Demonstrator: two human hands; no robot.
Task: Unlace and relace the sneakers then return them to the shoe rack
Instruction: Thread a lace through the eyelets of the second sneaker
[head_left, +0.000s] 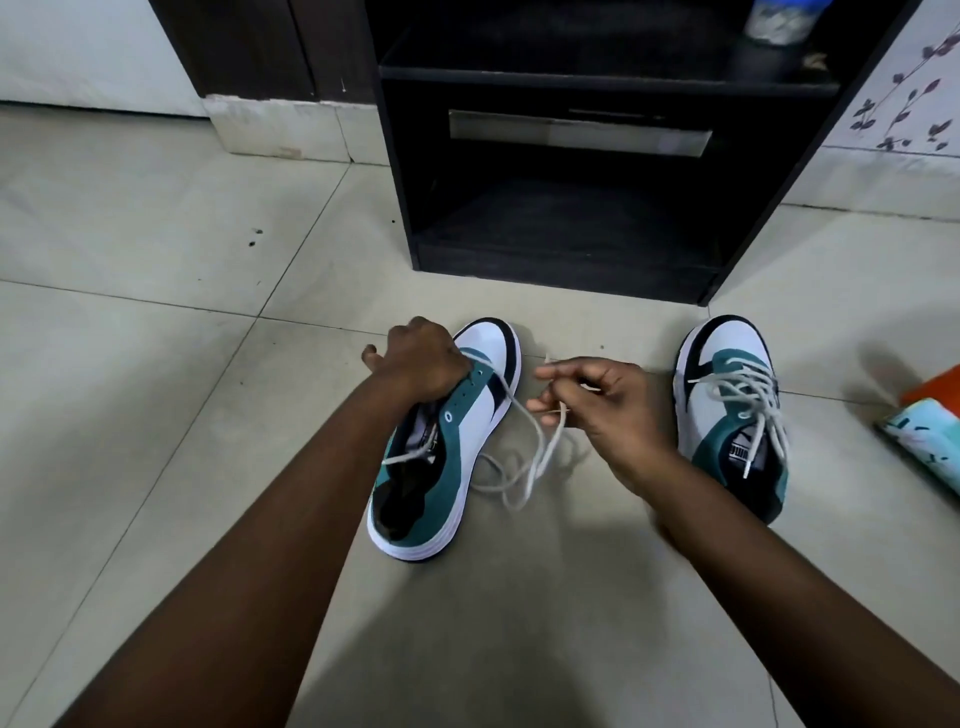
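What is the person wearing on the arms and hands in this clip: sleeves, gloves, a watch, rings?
Nothing is visible. Both forearms are bare up to the bottom edge of the picture, with no sleeve or cuff in view. The left hand and right hand are ungloved, and no watch, bracelet or ring shows on either wrist or on the fingers that can be seen.

small blurred logo on right sneaker (730, 415) tongue, unreadable
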